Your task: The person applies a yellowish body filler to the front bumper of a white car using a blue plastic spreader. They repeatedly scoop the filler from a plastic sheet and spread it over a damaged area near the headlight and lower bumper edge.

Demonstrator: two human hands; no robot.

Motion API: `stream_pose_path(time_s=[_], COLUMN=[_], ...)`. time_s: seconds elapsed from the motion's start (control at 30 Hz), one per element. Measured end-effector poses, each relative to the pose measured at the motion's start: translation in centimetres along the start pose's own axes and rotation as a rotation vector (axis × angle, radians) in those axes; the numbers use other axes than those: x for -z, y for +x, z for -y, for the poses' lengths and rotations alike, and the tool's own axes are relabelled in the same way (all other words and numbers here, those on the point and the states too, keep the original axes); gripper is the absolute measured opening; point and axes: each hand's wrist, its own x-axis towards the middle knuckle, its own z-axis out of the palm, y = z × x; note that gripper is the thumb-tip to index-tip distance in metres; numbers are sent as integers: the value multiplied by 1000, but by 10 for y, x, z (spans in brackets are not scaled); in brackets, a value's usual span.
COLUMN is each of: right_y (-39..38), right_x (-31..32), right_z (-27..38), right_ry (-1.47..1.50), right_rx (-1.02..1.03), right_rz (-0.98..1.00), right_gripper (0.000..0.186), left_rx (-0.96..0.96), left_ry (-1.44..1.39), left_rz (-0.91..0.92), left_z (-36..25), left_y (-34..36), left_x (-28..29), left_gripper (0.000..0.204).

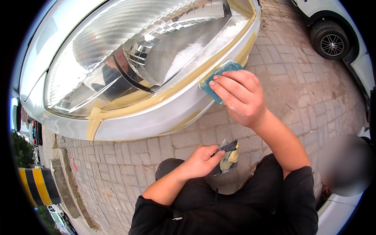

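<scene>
My right hand [239, 96] presses a teal sanding block [219, 76] against the headlight's [145, 55] taped lower edge; my left hand [201, 160] pinches a dark abrasive scrap [228, 147] (folded). Drifting past the masking tape [129, 107], I'd likely scuff the bumper paint.

We see our own two bare forearms coming out of black sleeves pushed up near the elbows — loose, dark fabric, creased. Our left hand [200, 159] and right hand [239, 96] wear no gloves, rings or watch — nails short and plain.
</scene>
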Motion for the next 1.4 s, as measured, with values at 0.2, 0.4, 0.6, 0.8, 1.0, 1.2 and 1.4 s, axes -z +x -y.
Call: stream_pose_path(time_s=[0.2,0.4,0.6,0.8,1.0,1.2,1.4], right_y=[-3,-9,11,20,8,-27,-59], right_x=[28,40,27,19,36,65,66], right_z=[-4,1,-3,-6,-3,24,23], right_ry=[163,96,20,7,100,230,413], right_rx=[6,-62,-30,2,160,78,-415], right_rz=[216,188,161,144,367,532,502], right_gripper=[34,32,31,34,31,29,26], left_rx=[-22,-44,-32,-38,-42,-50,-15], left_ry=[3,24,24,46,42,44,62], left_rz=[-34,-32,-33,-24,-19,-36,-1], left_z=[2,3,0,0,2,2,1], left_y=[-3,-1,-3,-2,1,0,0], left_x=[0,-1,-1,-1,-1,-1,1], left_gripper=[30,30,33,30,29,28,29])
